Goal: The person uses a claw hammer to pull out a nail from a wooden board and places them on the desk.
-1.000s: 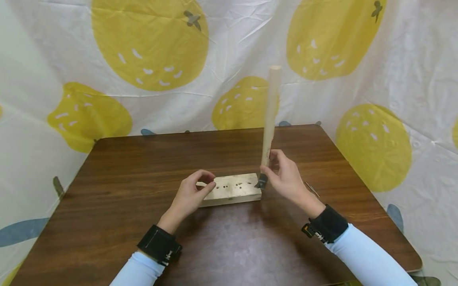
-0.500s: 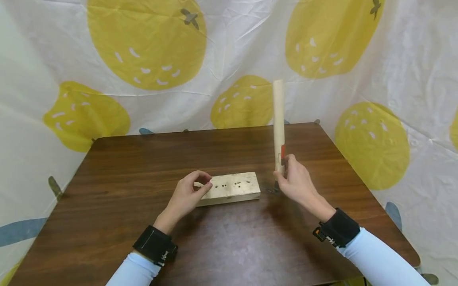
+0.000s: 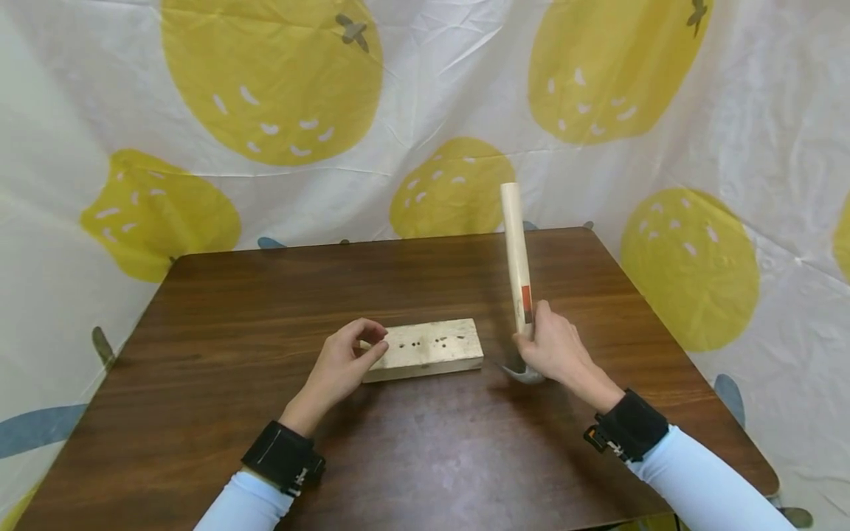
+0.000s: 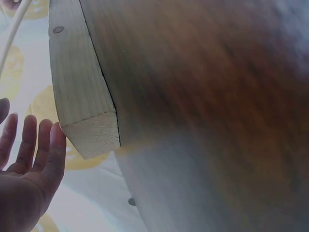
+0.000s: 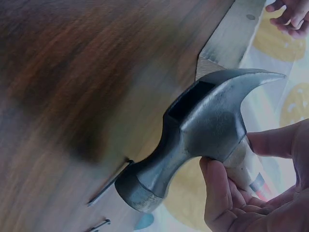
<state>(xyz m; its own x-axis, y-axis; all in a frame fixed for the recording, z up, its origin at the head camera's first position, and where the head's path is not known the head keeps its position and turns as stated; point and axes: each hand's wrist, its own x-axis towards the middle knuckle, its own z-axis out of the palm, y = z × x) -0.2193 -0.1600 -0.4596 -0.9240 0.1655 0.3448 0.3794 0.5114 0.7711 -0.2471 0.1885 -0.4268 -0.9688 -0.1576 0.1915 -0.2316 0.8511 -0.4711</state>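
Observation:
My right hand [image 3: 561,354] pinches a claw hammer [image 3: 516,254] by its pale wooden handle, close to the head. The handle points up and away from me, leaning slightly left. In the right wrist view the dark steel head [image 5: 212,116] shows fully, claw toward the upper right. To the left, a wooden block [image 3: 428,352] with several small dark holes on top lies flat on the table. My left hand [image 3: 341,361] is at the block's left end with loosely bent fingers and holds nothing. In the left wrist view its fingertips [image 4: 57,133] appear beside the block's end; contact is unclear.
Two nails, one longer nail [image 5: 110,182] and another nail [image 5: 100,225] partly cut off by the frame, lie on the brown table [image 3: 279,287] near the hammer head. A lemon-print curtain [image 3: 425,96] hangs behind the table.
My right hand has carried the hammer rightward and down from the block's right end, and its handle now leans left. My left hand has shifted slightly left.

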